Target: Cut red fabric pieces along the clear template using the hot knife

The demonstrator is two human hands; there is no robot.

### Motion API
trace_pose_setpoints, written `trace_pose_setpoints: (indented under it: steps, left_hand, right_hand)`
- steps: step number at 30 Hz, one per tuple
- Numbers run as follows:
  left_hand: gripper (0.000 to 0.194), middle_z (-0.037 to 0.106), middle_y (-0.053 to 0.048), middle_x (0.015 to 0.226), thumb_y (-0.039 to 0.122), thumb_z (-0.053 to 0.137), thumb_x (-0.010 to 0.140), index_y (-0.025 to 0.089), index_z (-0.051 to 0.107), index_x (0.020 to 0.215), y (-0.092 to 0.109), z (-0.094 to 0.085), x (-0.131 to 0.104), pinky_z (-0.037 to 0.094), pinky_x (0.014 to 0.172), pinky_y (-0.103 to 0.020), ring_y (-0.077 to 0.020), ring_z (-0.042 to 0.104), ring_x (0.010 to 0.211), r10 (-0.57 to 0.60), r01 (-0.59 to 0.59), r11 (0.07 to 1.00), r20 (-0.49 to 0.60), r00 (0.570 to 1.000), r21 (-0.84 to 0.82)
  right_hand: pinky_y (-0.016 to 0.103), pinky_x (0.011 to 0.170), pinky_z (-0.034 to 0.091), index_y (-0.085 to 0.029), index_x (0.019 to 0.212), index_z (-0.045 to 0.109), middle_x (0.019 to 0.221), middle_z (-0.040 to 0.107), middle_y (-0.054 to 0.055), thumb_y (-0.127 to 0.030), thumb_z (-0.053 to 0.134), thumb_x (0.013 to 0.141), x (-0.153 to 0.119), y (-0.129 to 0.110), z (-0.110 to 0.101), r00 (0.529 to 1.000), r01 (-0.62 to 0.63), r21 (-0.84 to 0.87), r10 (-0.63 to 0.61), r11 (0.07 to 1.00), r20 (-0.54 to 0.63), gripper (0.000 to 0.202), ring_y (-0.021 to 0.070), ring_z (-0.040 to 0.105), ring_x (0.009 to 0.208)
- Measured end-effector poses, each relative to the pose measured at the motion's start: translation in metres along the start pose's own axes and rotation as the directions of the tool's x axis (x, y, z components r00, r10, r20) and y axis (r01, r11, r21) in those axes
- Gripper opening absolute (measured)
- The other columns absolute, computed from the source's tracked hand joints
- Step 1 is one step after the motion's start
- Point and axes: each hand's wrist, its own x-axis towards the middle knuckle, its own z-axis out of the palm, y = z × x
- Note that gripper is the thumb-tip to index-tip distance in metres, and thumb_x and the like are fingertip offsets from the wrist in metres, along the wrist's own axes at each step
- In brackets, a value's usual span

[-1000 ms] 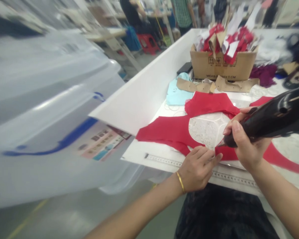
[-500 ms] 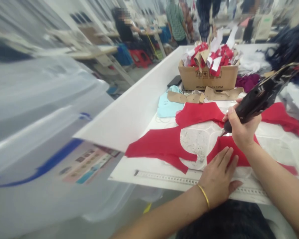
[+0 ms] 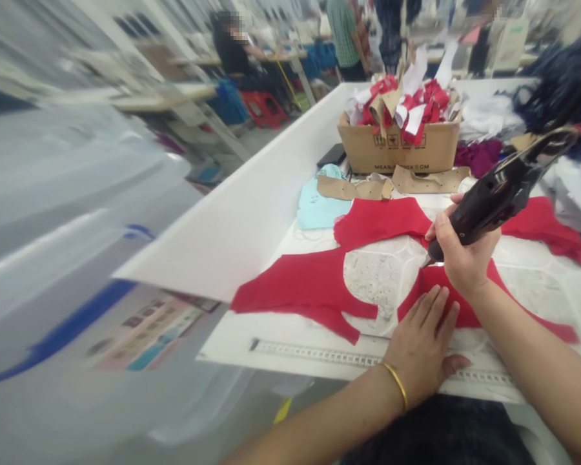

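My right hand point(image 3: 472, 258) grips a black handheld power tool point(image 3: 494, 200), tilted, with a thin metal tip pointing down. That tip is at the upper left edge of a red fabric piece point(image 3: 469, 316); whether it touches the cloth I cannot tell. Lying flat on the same piece, with fingers spread, is my left hand point(image 3: 416, 345), a gold bangle at its wrist. More red cut fabric point(image 3: 295, 281) lies to the left, another red piece point(image 3: 382, 218) behind, and one point(image 3: 547, 226) to the right. Part of the piece under my hands is hidden.
A ruler strip point(image 3: 314, 352) runs along the table's front edge. Farther back stand a cardboard box point(image 3: 397, 152) of scraps, brown card strips point(image 3: 430, 181) and light blue cloth point(image 3: 319, 206). A white side panel point(image 3: 252, 200) borders the left; plastic bins point(image 3: 77, 413) stand beyond it.
The view has shifted slightly, so the table and box sit a little farther left. Both hands keep nearly the same place on the fabric, and the tool's tip stays by its upper edge.
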Motion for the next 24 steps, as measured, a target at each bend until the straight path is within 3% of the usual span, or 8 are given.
trace_pose_setpoints:
  steps: [10,16,21,24]
  left_hand:
    - [0.072,0.050,-0.024,0.143,0.063,0.031,0.102,0.003,0.051,0.137,0.001,-0.001,0.001,0.046,0.111,-0.047,-0.0358,0.044,0.138,-0.011,0.011,1.000,-0.011,1.000,-0.010]
    - [0.072,0.056,-0.022,0.133,0.061,0.023,0.104,0.002,0.055,0.131,0.004,0.002,0.002,0.048,0.107,-0.047,-0.0352,0.047,0.134,-0.046,0.043,0.998,-0.074,0.996,-0.047]
    - [0.071,0.054,-0.023,0.135,0.061,0.025,0.104,0.002,0.054,0.131,0.006,0.002,0.005,0.047,0.107,-0.048,-0.0359,0.047,0.133,-0.055,0.052,0.997,-0.068,0.996,-0.058]
    - [0.069,0.053,-0.024,0.136,0.060,0.028,0.104,0.002,0.054,0.132,0.005,0.003,0.004,0.047,0.106,-0.048,-0.0363,0.047,0.133,-0.052,0.048,0.995,-0.047,0.998,-0.089]
  right_hand:
    - [0.034,0.064,0.053,-0.019,0.086,0.051,0.068,0.057,-0.001,-0.030,0.069,0.082,-0.002,-0.009,0.001,1.000,-0.009,0.004,0.009,1.000,-0.017,0.021,0.0142,0.056,0.061]
    - [0.032,0.057,0.050,-0.020,0.096,0.049,0.065,0.054,-0.004,-0.020,0.064,0.089,-0.009,-0.020,-0.002,0.993,0.017,0.125,-0.031,0.992,0.111,0.016,0.0119,0.053,0.053]
    - [0.033,0.059,0.052,-0.019,0.092,0.050,0.066,0.054,-0.004,-0.019,0.067,0.088,-0.013,-0.019,-0.002,0.996,-0.027,0.099,0.018,0.995,0.091,0.017,0.0126,0.056,0.054]
    - [0.031,0.058,0.053,-0.020,0.097,0.052,0.068,0.056,-0.004,-0.014,0.065,0.088,-0.016,-0.026,-0.001,0.996,-0.046,0.179,0.030,0.983,0.088,0.017,0.0128,0.059,0.056]
